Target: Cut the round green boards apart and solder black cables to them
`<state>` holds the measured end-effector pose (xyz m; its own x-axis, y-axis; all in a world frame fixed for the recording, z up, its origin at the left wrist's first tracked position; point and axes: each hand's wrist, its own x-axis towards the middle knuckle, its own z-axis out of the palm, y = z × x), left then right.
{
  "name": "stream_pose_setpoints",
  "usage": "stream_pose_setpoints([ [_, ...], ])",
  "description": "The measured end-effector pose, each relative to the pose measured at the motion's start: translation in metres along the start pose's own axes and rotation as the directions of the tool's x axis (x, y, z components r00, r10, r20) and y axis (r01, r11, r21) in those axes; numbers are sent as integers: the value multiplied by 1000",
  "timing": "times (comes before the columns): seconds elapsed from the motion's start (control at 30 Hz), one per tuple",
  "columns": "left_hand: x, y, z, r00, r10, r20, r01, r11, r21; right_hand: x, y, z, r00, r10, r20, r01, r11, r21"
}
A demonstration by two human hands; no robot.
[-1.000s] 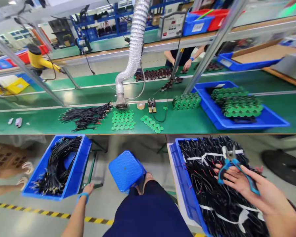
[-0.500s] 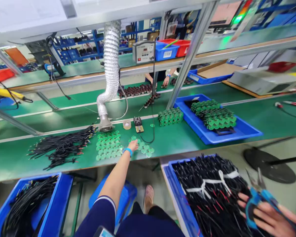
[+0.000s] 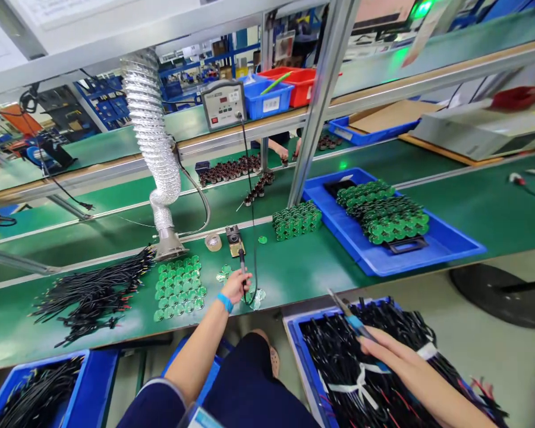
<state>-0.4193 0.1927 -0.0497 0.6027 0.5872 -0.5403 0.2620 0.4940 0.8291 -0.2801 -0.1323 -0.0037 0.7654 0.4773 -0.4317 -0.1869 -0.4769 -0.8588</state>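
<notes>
My left hand [image 3: 237, 286], with a blue band at the wrist, is closed round the dark handle of a soldering iron [image 3: 243, 267]. The iron's tip end is at the small stand [image 3: 234, 241], and its cable loops beside the hand. Loose round green circuit boards [image 3: 223, 273] lie next to that hand, some partly covered. To their left is a sheet-like group of round green boards [image 3: 181, 288]. My right hand [image 3: 378, 348] grips blue-handled pliers [image 3: 354, 321], pointing up and left above a blue bin [image 3: 296, 333] of black cables [image 3: 339, 362] tied with white strips.
Black wires [image 3: 98, 285] lie left on the green bench, near a silver exhaust duct [image 3: 154, 131]. A tape roll [image 3: 213, 242] sits by the stand. Stacked green boards [image 3: 296, 220] stand beside a blue tray [image 3: 365, 255]. A metal post [image 3: 318, 101] rises behind. A co-worker's hand [image 3: 280, 150] works beyond.
My left hand has moved from the loose boards onto the soldering iron at the stand. My right hand has swung left and inward with the pliers, now turned edge-on. The view has shifted.
</notes>
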Motion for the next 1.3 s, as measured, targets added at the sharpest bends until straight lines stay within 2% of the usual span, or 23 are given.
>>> stream_pose_setpoints([
  [0.03,-19,-2,3,1000,17,20,-17,1000,-4,3,-18,11,987,-36,157,47,997,-66],
  [0.1,-53,-1,10,996,65,58,-65,998,-2,7,-53,34,943,-89,321,137,982,-130],
  [0.17,-75,10,16,983,156,102,-163,984,69,9,-81,54,904,-130,407,204,968,-146],
  [0.27,-87,35,18,945,287,160,-322,904,281,10,-109,74,879,-188,438,271,953,-134],
  [0.43,-70,75,-2,872,458,171,-471,690,549,26,-144,101,895,-246,371,313,941,-132],
  [0.63,-33,110,-45,800,545,251,-550,497,672,55,-191,148,882,-311,355,396,896,-200],
  [0.77,-18,125,-67,775,569,275,-560,417,716,64,-210,168,886,-326,329,426,854,-300],
  [0.87,-16,128,-71,774,575,265,-538,379,753,70,-216,174,876,-318,362,451,806,-385],
  [1.0,-14,121,-55,796,573,196,-434,313,845,81,-209,179,865,-316,389,477,757,-447],
  [1.1,-4,111,-39,877,474,82,-280,365,888,91,-194,182,864,-318,390,481,751,-453],
  [1.13,0,108,-35,908,413,71,-261,426,866,94,-189,181,863,-320,391,483,750,-453],
  [1.2,5,104,-34,960,247,130,-263,645,717,98,-181,176,859,-315,404,487,748,-451],
  [1.23,6,103,-35,966,138,217,-242,772,587,99,-179,172,852,-308,424,492,750,-442],
  [1.27,5,103,-37,941,21,337,-181,874,451,100,-178,167,837,-303,455,503,753,-424],
  [1.3,3,103,-39,885,-89,457,-87,933,350,100,-177,163,816,-300,495,519,757,-397],
])
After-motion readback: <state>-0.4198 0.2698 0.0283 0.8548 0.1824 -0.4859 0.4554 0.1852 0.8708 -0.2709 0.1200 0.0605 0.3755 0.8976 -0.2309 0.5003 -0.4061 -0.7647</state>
